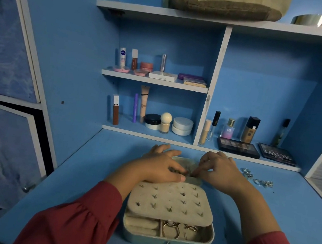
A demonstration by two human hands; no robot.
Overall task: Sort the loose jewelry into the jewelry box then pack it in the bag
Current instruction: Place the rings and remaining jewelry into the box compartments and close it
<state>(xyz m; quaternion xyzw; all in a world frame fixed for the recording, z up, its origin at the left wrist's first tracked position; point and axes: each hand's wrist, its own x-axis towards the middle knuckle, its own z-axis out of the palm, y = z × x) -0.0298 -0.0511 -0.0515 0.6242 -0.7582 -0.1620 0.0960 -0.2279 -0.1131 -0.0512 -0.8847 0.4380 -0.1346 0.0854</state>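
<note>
Jewelry box (167, 235) open on table (89, 173), light, rigid, I'd lift by its sides | both hands beyond its stud panel: left hand (162, 167) and right hand (218, 172) pinching something tiny, unclear | loose jewelry (257, 179) right of box, small, slippery, fingertip pickup

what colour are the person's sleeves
Dark red, on both sleeves; the head view, the only one, shows them clearly.

A blue bench (266, 216) carries an open jewelry box (165, 242) near its front edge. To the right, well apart from the box, lies a small cluster of loose silver jewelry (257, 179), probably rings, though too small to tell.
</note>
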